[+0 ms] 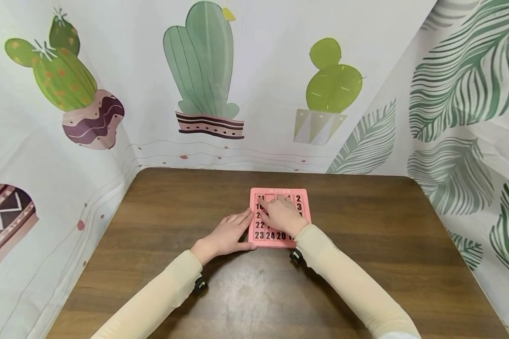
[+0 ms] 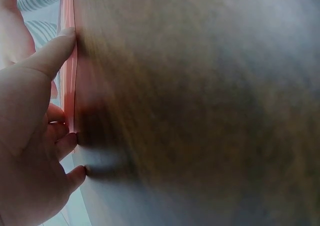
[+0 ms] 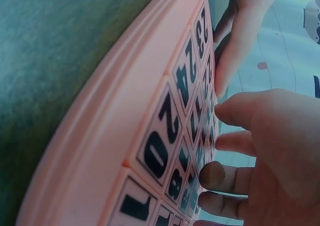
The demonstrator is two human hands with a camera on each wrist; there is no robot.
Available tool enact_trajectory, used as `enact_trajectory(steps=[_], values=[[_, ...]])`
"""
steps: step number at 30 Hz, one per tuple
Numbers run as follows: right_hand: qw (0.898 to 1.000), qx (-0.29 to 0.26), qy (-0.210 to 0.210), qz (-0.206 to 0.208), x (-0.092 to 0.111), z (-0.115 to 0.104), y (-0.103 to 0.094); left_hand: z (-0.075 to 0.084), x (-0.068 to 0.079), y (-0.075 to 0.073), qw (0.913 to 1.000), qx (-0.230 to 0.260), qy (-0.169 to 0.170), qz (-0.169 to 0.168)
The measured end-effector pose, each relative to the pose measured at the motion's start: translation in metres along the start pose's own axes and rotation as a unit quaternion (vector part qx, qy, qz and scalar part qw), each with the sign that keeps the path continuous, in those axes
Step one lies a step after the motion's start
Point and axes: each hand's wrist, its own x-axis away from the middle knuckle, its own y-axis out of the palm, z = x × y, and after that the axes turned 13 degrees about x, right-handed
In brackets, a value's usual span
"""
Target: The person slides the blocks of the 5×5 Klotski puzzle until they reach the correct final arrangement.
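Observation:
A pink sliding number puzzle (image 1: 273, 244) lies flat on the wooden table, black numbers on its square tiles. In the head view a gap without a tile shows in the top row, right of the 11. My left hand (image 1: 226, 234) rests along the puzzle's left edge, fingertips at its side and the thumb by the near left corner. Over the tiles is my right hand (image 1: 283, 216), its index fingertip at the upper left tiles, covering several numbers. In the right wrist view the fingers of the right hand (image 3: 280, 151) reach down to the tile faces, loosely extended.
The brown wooden table (image 1: 365, 226) extends around the puzzle on all sides. Behind it hangs a white cloth (image 1: 271, 94) printed with cacti and leaves. A small black device (image 1: 201, 285) is strapped at the left wrist, another black device (image 1: 296, 255) at the right.

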Motion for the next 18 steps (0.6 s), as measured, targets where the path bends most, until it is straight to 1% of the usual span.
enact_trajectory(steps=[2, 6, 11, 18], values=[[1.0, -0.004, 0.005, -0.006, 0.0002, 0.0004, -0.0003, 0.0, -0.0005, 0.0002, 1.0, 0.003, -0.001, 0.001], [1.0, -0.016, 0.017, -0.006, 0.0011, 0.0006, -0.0009, -0.0023, -0.0012, 0.0021, 1.0, 0.007, 0.003, 0.003], [1.0, -0.008, 0.007, -0.004, 0.0007, 0.0005, -0.0012, -0.0076, -0.002, 0.0063, 0.9999, 0.01, 0.008, 0.007], [1.0, -0.029, 0.002, 0.002, -0.0008, 0.0009, -0.0011, -0.0071, -0.0014, 0.007, 0.9998, 0.015, 0.007, 0.007]])
